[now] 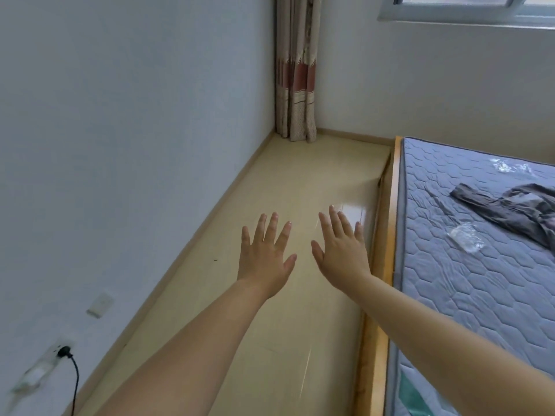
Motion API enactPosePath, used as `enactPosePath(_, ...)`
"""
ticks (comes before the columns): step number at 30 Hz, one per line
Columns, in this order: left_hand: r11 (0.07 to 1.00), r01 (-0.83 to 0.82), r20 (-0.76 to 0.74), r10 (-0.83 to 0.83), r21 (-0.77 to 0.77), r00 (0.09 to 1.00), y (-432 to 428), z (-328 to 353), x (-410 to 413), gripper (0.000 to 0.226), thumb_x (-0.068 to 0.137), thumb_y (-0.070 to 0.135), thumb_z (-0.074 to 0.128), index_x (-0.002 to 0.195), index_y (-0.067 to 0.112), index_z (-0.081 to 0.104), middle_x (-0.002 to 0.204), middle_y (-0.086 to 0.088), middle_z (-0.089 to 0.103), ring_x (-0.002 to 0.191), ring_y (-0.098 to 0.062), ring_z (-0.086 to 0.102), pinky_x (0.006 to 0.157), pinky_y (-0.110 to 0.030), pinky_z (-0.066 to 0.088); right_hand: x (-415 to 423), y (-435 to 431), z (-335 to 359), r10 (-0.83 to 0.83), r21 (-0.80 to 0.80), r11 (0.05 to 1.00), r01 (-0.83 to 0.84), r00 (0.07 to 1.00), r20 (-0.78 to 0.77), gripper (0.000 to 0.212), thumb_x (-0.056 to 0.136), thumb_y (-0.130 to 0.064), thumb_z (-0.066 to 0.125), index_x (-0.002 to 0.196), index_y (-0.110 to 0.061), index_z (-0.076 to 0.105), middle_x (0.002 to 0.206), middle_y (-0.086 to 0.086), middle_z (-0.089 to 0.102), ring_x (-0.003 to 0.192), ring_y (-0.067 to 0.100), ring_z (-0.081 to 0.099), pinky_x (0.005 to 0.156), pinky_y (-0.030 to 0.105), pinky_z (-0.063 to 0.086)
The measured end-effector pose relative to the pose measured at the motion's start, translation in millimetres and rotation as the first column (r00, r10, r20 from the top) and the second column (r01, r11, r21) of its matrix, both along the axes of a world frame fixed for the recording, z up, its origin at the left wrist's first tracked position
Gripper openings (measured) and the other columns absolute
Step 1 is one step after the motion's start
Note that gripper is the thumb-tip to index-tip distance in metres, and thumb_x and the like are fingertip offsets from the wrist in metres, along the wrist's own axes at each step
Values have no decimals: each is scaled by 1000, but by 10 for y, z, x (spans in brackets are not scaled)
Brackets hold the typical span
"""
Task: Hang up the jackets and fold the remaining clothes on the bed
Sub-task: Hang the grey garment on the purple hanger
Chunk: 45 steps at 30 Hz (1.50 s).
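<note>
On the bed: we saw one dark grey piece of clothing (510, 211) lying crumpled on the mattress (480, 310), far over on our right. The edge of our view cut part of it off.
Mattress: it was blue-grey with a stitched pattern. It sat inside a wooden bed frame (386, 235).
Clear plastic: two small crinkly bits lay on the mattress. One bit (465, 240) was just beside the clothing, on the side nearer to us. The other bit (510, 167) was past the clothing, closer to the window wall.
Left hand (264, 259): we held it out over the floor with its back up. Its fingers were straight and spread wide, and they held nothing.
Right hand (339, 253): we held it out just beside the left hand, near the bed frame. Its fingers were straight and loose too, and they held nothing. It was well apart from the clothing.
Floor (300, 181): it was pale yellow and shiny. It ran between the bed and the left wall.
Curtain (297, 70): it hung in the far corner and reached down to the floor. It was beige with a red band.
Window (468, 7): only its bottom part showed, high above the bed.
Left wall (120, 145): it was plain and pale. Low down we saw a white plate (100, 304) and a socket with a black plug (64, 352), and a black cord (76, 382) hung from the plug.
</note>
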<state>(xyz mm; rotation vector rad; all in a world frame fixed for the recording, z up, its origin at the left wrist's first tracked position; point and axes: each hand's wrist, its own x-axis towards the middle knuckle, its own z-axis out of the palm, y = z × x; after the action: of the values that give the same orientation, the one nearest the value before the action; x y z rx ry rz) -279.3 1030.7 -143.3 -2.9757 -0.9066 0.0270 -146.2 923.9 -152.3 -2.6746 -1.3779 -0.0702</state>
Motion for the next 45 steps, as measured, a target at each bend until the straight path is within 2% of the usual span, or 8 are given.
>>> enactPosePath(9, 987, 151, -15, -152, -53, 988, 694, -138, 845, 68, 97, 59, 13, 150, 29, -16, 158, -2, -22, 144, -24, -25, 114, -52, -11, 703, 400, -101, -147, -7, 989, 147, 989, -4, 65, 98, -53, 15, 153, -20, 3, 161, 5, -4, 148, 25, -5, 118, 49, -2)
enactPosePath(12, 975, 217, 6, -217, -36, 976, 962, -150, 1502, 68, 97, 59, 14, 151, 29, -14, 158, -2, -22, 144, -24, -24, 114, -52, -12, 1265, 612, -140, -216, 42, 976, 216, 976, 9, 74, 90, -57, 4, 153, -19, 10, 161, 7, 5, 148, 26, 3, 117, 49, 0)
enactPosePath(17, 945, 325, 9, -325, -19, 946, 1404, -144, 2897, 68, 97, 58, 17, 152, 29, -11, 159, -1, -19, 145, -23, -22, 115, -52, -9, 2500, 991, -163, -305, 94, 949, 302, 952, 14, 74, 91, -56, 9, 151, -15, 22, 159, 10, 17, 147, 28, 14, 115, 50, 1)
enactPosePath(23, 923, 383, 44, -381, -39, 923, 1893, -18, 4347, 67, 98, 56, 21, 152, 28, -7, 160, -1, -15, 146, -22, -19, 115, -52, -8, 3849, 1300, -126, -382, 87, 922, 379, 924, 25, 79, 87, -56, 4, 152, -14, 18, 159, 11, 14, 147, 29, 11, 115, 49, -2)
enactPosePath(29, 901, 423, 84, -416, -95, 906, 2290, -183, 5724, 67, 98, 55, 22, 153, 28, -5, 160, -1, -13, 146, -22, -17, 115, -53, -4, 5062, 1754, -257, -442, 57, 896, 440, 896, 32, 65, 98, -49, 30, 151, -14, 20, 160, 10, 13, 148, 27, 10, 116, 52, 2)
enactPosePath(33, 859, 498, 82, -492, -117, 867, 2551, -428, 6807, 66, 98, 54, 25, 153, 27, -1, 161, 0, -10, 147, -22, -14, 115, -53, -1, 5977, 1982, -479, -506, 43, 861, 506, 862, -15, 64, 99, -44, 37, 151, -13, 19, 160, 10, 10, 148, 27, 8, 116, 54, 2)
enactPosePath(41, 692, 687, -52, -712, -221, 701, 2550, -885, 9093, 66, 99, 52, 26, 153, 25, 1, 161, -1, -6, 148, -22, -9, 116, -53, 2, 7743, 1867, -1013, -773, -123, 633, 764, 614, -161, 64, 99, -43, 34, 151, -12, 16, 160, 11, 9, 147, 24, 7, 115, 54, 2)
enactPosePath(45, 649, 667, -65, -733, -366, 677, 2069, -1269, 9853, 65, 99, 50, 31, 153, 26, 6, 161, -1, -2, 148, -21, -6, 117, -52, 5, 8273, 1482, -1375, -842, -192, 534, 823, 498, -208, 65, 98, -42, 37, 151, -9, 18, 159, 13, 12, 146, 26, 12, 114, 55, 6)
